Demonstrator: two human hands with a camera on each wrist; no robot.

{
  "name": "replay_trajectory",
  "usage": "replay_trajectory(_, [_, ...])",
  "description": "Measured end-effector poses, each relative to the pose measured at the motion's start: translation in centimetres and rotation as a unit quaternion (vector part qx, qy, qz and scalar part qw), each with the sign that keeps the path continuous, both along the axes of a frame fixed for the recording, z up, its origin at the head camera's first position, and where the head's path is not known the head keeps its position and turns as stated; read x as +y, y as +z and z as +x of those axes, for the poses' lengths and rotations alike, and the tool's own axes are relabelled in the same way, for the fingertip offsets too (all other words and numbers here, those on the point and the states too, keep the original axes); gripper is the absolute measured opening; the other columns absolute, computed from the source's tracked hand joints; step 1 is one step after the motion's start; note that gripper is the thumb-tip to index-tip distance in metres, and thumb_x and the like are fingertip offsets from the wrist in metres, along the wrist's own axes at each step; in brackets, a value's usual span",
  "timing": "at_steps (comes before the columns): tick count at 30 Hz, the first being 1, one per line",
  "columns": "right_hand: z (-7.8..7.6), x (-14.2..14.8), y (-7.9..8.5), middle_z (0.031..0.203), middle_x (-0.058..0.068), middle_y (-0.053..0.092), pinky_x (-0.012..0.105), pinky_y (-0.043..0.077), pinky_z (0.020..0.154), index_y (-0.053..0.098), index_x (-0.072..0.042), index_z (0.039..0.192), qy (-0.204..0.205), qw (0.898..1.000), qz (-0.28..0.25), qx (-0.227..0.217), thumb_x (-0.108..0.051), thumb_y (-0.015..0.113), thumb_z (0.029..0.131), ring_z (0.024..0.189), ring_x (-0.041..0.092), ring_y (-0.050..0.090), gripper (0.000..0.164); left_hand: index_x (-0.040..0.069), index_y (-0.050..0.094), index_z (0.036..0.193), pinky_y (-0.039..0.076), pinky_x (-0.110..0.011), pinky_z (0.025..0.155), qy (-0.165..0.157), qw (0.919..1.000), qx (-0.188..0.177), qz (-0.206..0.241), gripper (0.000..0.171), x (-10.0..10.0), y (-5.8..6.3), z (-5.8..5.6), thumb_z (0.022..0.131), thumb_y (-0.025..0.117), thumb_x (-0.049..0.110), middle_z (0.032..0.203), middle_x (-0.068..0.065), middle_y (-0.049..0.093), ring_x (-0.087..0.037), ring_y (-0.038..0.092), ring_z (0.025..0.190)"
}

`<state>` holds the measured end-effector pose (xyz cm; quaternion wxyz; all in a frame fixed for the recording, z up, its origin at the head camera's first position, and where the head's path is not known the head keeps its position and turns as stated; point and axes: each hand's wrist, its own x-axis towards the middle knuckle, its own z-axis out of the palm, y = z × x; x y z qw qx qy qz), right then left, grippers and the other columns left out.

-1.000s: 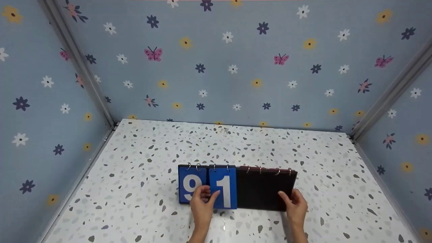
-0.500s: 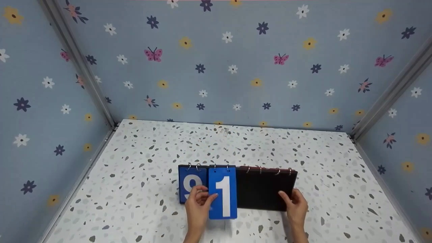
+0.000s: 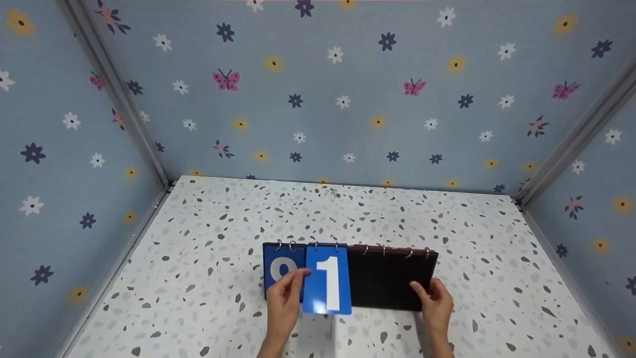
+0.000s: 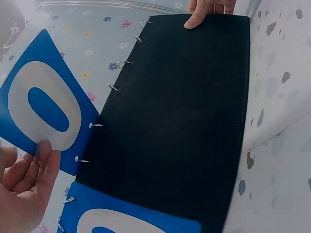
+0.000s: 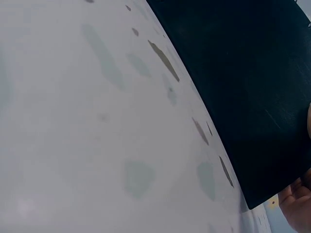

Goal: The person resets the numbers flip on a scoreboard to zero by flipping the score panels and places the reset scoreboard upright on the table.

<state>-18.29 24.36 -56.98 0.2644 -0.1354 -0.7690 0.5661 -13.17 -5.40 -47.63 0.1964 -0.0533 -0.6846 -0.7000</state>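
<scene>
Your left hand (image 3: 283, 304) touches the 9 o'clock edge of the raised card (image 3: 327, 284), marked 1, which lies at that hand's 2 o'clock; whether the fingers pinch it cannot be told. Your right hand (image 3: 437, 304) grips the board (image 3: 385, 283) at its 4 o'clock corner, thumb in front. A second card (image 3: 277, 257) lies at your left hand's 12 o'clock. The flowered wall (image 3: 318, 119) stands beyond, at 12 o'clock.

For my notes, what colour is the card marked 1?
The card is blue, clearest in the head view.

Blue card faces (image 3: 310, 294) show 1 (image 3: 332, 283), 0 (image 4: 18, 97) and a partly hidden numeral (image 3: 275, 269).
</scene>
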Motion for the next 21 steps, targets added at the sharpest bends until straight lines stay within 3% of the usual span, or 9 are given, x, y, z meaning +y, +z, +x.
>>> replay_trajectory(4, [-0.1, 0.0, -0.1, 0.064, 0.003, 0.055, 0.016, 0.04, 0.05, 0.06, 0.002, 0.077, -0.003, 1.0, 0.002, 0.002, -0.008, 0.075, 0.069, 0.054, 0.007, 0.05, 0.02, -0.009, 0.059, 0.102, 0.047, -0.025, 0.077, -0.025, 0.9986, 0.045, -0.009, 0.02, -0.2, -0.1, -0.7, 0.087, 0.045, -0.009, 0.099, -0.019, 0.06, -0.017, 0.056, 0.09])
replay_trajectory(7, [0.0, 0.0, 0.0, 0.064, 0.004, 0.056, 0.016, 0.04, 0.05, 0.06, 0.002, 0.077, -0.002, 1.0, 0.0, 0.003, -0.009, 0.075, 0.07, 0.054, 0.008, 0.05, 0.02, -0.008, 0.059, 0.102, 0.048, -0.027, 0.077, -0.023, 0.994, 0.1, -0.038, 0.024, -0.3, 0.2, -1.4, 0.08, 0.051, -0.016, 0.098, -0.018, 0.06, -0.02, 0.056, 0.092])
replay_trajectory(13, [-0.1, 0.0, 0.0, 0.065, 0.004, 0.055, 0.016, 0.04, 0.05, 0.059, 0.002, 0.077, -0.002, 1.0, 0.006, -0.003, -0.012, 0.075, 0.07, 0.055, 0.008, 0.049, 0.022, -0.001, 0.066, 0.088, 0.049, -0.021, 0.065, 0.039, 0.9762, 0.189, -0.098, 0.019, -0.6, 1.4, -3.5, 0.074, 0.063, -0.014, 0.085, -0.01, 0.063, -0.02, 0.059, 0.076])
replay_trajectory(21, [-0.1, 0.0, -0.2, 0.065, 0.003, 0.055, 0.016, 0.039, 0.051, 0.06, 0.0, 0.077, -0.012, 1.0, 0.019, -0.004, -0.011, 0.076, 0.07, 0.055, 0.007, 0.049, 0.02, -0.001, 0.067, 0.078, 0.048, -0.022, 0.061, 0.082, 0.9614, 0.225, -0.135, 0.008, -0.7, 3.2, -6.9, 0.072, 0.069, -0.006, 0.079, -0.007, 0.062, -0.017, 0.06, 0.068])
